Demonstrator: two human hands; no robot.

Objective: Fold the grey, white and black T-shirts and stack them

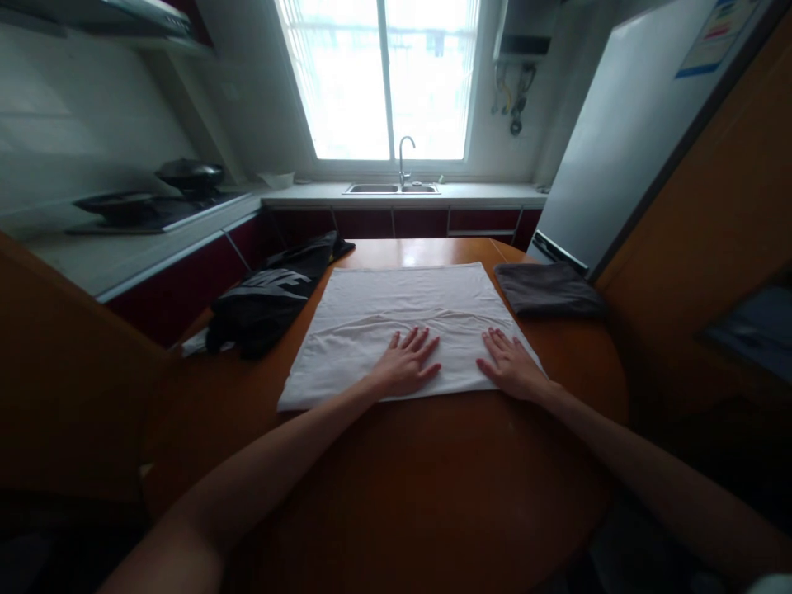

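A white cloth garment (396,290), folded into a broad flat shape, lies on the round wooden table (433,470). Wrinkles run across its middle. My left hand (407,361) rests flat on its near middle part, fingers spread. Near the right edge of the cloth, my right hand (511,363) also lies palm down with its fingers apart. Neither hand grips anything. The kind of garment cannot be made out for certain.
A crumpled black garment with grey lettering (266,297) lies on the table's left side. On the right is a folded dark grey cloth (548,289). Beyond stand a counter with a sink (391,189), a stove with pans (186,175) at left and a fridge (624,124) at right.
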